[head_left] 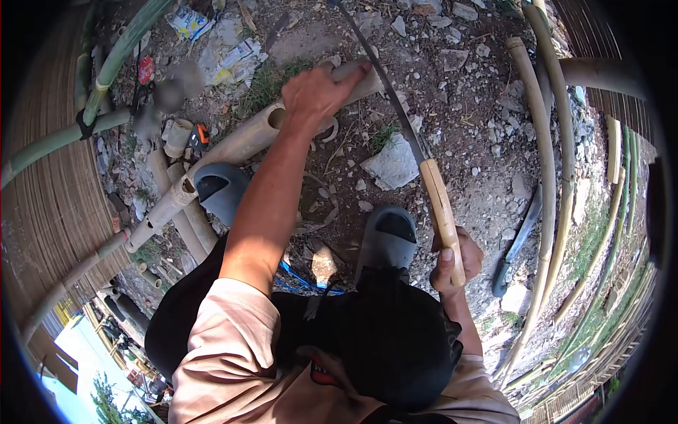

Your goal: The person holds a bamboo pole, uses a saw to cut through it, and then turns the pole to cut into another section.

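Just ahead of your lap, your right hand is closed round the wooden handle of a long saw, thumb laid over the wood. A loose, steady grip should serve well here, with the elbow leading the stroke so the blade runs straight.

A little further out, your two slippers are planted apart on the stony ground, the left one close against the bamboo pole. That pole lies slantwise to your left, holes cut in its upper side, and crosses other bamboo lengths near its lower end. Such a round thing may roll, so firm pressure from above looks worth having.

Beyond your feet, your left hand wraps over the pole near its far end, gripping it from above. The blade slants past that end — whether the teeth touch the bamboo, you cannot tell from this angle. Your left thumb sits very near the steel, so tuck it back before any stroke; start with short, light pulls, then lengthen them.

Furthest off, plastic litter lies on the dirt — well apart from the saw's path.
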A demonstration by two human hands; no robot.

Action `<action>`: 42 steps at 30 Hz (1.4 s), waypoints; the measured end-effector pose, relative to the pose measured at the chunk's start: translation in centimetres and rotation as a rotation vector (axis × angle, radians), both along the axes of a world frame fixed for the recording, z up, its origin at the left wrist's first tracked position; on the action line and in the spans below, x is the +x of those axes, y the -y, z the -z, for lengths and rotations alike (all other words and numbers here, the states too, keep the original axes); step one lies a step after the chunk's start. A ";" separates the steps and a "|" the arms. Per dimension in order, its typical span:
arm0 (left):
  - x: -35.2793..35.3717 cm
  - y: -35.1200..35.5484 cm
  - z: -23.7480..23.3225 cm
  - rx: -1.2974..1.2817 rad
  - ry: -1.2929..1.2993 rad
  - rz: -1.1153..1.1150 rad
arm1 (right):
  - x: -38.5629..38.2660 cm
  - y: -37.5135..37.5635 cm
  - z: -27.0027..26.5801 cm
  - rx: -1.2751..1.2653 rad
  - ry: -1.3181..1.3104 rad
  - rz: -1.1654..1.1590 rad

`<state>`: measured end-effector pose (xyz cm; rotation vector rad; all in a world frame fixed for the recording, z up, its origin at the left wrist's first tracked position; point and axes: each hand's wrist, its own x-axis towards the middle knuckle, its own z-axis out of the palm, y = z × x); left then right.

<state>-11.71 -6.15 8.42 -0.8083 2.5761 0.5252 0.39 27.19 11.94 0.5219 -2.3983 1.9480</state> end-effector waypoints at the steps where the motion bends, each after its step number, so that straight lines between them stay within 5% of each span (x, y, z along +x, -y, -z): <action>1: -0.1 0.0 0.1 -0.007 0.004 0.013 | 0.1 -0.3 -0.1 0.027 0.002 -0.028; 15: 0.0 0.3 1.5 -0.070 -0.017 0.064 | 4.0 -6.5 -3.2 0.066 0.084 -0.046; 42: 0.4 0.5 2.4 -0.043 -0.101 0.050 | 0.9 -3.2 -0.7 -0.108 0.270 0.008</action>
